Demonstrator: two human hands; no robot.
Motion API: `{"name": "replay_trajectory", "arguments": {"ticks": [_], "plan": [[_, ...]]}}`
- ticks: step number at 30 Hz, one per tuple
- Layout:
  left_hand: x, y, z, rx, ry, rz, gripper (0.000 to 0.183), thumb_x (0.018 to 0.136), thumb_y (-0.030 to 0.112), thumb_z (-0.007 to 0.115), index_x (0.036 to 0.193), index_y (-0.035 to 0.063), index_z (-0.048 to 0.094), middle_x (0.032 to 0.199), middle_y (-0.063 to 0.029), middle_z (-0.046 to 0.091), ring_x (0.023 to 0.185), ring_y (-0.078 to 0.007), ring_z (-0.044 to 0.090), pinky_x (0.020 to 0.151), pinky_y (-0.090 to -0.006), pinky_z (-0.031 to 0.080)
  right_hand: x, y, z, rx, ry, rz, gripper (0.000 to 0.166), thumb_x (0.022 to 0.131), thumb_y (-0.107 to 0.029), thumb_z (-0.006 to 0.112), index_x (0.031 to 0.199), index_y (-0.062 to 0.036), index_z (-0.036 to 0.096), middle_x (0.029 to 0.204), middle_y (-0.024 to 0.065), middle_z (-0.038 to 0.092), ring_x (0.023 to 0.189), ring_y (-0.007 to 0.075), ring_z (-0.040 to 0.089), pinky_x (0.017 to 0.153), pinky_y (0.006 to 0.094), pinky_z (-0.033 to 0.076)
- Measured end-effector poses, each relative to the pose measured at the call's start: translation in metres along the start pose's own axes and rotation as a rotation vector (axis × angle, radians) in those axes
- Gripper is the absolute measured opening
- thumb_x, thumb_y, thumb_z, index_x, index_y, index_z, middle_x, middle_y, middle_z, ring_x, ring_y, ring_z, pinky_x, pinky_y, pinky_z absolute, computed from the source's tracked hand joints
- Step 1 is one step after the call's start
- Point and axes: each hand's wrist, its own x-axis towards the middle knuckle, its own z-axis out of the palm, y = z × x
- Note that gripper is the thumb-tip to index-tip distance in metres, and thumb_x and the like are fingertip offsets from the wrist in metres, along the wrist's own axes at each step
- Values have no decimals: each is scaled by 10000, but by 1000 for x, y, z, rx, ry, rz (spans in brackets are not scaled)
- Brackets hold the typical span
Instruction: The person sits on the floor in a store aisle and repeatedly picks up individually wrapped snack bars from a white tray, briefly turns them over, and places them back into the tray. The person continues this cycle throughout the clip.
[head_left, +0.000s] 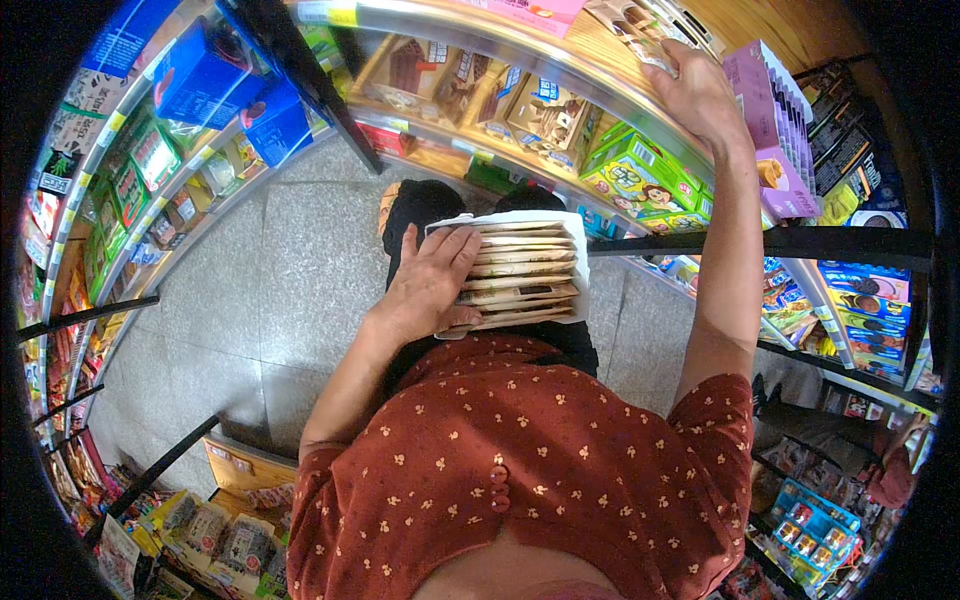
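Note:
An open white carton (583, 262) sits at my lap, filled with a row of flat beige sachets (525, 262) standing on edge. My left hand (435, 281) grips its left side, with fingers and thumb lying over the sachet ends. Up at the right, my right hand (694, 90) reaches onto a wooden shelf (607, 45). Its fingertips touch a row of brown-and-white packets (637, 26) there; whether they grip one is hidden. Just right of that hand stands a purple display box (772, 127) with a row of upright sachets.
Lower on the shelving are clear-fronted brown snack boxes (547, 112) and green cartons (645, 176). A black shelf bar (750, 244) runs under my right arm. Blue boxes (206, 75) fill the left shelves. Grey floor tiles (217, 277) lie between. Behind me is a wooden display stand (247, 465).

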Motion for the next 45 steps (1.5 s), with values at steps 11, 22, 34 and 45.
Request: {"name": "replay_trajectory", "arguments": {"ticks": [11, 22, 34, 45], "plan": [[2, 26, -2, 171, 6, -2, 811, 707, 415, 727, 1358, 53, 407, 1385, -200, 365, 1304, -365, 320, 1034, -695, 130, -17, -8, -9, 219, 191, 79, 241, 796, -131, 659, 980, 23, 639, 836, 144, 655, 744, 210, 613, 700, 322, 477], [-6, 30, 8, 169, 53, 9, 767, 738, 393, 705, 1363, 62, 409, 1376, -219, 382, 1299, -393, 327, 1039, -657, 183, -115, -76, 2, 1014, 187, -334, 121, 793, 8, 640, 914, 11, 639, 842, 64, 598, 779, 171, 565, 689, 274, 448], [-5, 35, 2, 179, 10, -26, 719, 743, 389, 706, 1338, 75, 450, 1341, -194, 415, 1270, -364, 360, 1012, -618, 237, -145, -105, 122, 567, -64, -407, 120, 713, -28, 634, 830, -39, 611, 821, 105, 553, 814, 305, 560, 719, 407, 484], [-13, 18, 1, -30, 271, 14, 477, 760, 230, 698, 1181, 46, 567, 1183, -132, 560, 1141, -301, 493, 989, -541, 298, -154, -101, 124, 266, -106, -421, 135, 698, -59, 566, 822, -38, 618, 830, 96, 567, 840, 286, 572, 779, 394, 474]]}}
